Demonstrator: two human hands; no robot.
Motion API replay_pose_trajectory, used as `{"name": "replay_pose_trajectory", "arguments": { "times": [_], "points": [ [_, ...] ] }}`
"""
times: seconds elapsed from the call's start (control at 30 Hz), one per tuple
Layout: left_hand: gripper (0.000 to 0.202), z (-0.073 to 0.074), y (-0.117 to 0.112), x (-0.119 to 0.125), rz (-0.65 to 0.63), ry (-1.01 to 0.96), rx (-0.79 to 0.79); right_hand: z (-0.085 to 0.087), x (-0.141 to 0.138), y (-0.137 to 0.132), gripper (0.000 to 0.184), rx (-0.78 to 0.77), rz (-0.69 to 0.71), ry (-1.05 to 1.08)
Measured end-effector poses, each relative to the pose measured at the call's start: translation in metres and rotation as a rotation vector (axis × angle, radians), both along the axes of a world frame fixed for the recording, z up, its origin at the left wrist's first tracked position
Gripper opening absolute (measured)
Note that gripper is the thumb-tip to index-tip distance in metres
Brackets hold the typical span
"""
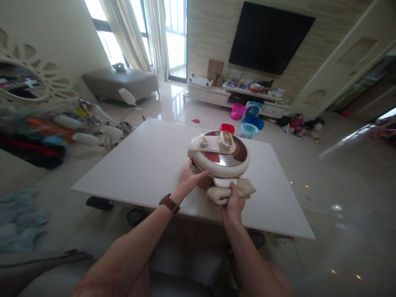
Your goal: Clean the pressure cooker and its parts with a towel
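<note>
An electric pressure cooker [221,159] with a cream rim and a shiny brown and silver lid stands on the white table [148,156]. My left hand [189,178] grips its near left side, thumb and fingers spread along the body just under the lid rim. A folded beige cloth [219,195] is bunched below the cooker's white front handle [225,182]. My right hand [234,203] holds this cloth against the cooker's front, with the thumb up by the handle. The right fingers are partly hidden behind the cloth.
Beyond the table, a red basket [227,128], a light blue basket [248,130] and a pink basket [238,111] stand on the floor. A lamp with white shades [111,132] lies close to the table's left edge. A cluttered white TV cabinet [206,95] lines the far wall.
</note>
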State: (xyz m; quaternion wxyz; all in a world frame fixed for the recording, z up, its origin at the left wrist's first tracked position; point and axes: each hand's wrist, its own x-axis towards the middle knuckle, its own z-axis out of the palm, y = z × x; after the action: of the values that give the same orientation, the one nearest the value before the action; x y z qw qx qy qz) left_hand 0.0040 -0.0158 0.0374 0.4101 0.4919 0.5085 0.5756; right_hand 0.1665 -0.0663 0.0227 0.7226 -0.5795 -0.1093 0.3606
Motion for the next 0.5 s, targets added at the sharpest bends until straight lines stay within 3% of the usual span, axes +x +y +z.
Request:
{"name": "replay_pose_trajectory", "arguments": {
  "times": [0.13, 0.27, 0.4, 0.5],
  "points": [
    [0.09, -0.004, 0.014, -0.009, -0.037, -0.015, 0.005, -0.004, -0.01, 0.001, 0.059, -0.016, 0.064, 0.022],
    [0.08, -0.006, 0.017, -0.013, -0.044, -0.065, -0.028, -0.001, -0.011, 0.003, 0.057, -0.036, 0.025, 0.017],
    [0.067, -0.003, 0.014, -0.016, 0.039, -0.185, -0.059, 0.006, 0.011, 0.013, 0.049, -0.029, -0.071, 0.025],
    [0.045, 0.001, 0.012, -0.021, 0.157, -0.225, -0.084, 0.016, 0.034, 0.024, 0.047, 0.079, -0.15, -0.091]
  ]
}}
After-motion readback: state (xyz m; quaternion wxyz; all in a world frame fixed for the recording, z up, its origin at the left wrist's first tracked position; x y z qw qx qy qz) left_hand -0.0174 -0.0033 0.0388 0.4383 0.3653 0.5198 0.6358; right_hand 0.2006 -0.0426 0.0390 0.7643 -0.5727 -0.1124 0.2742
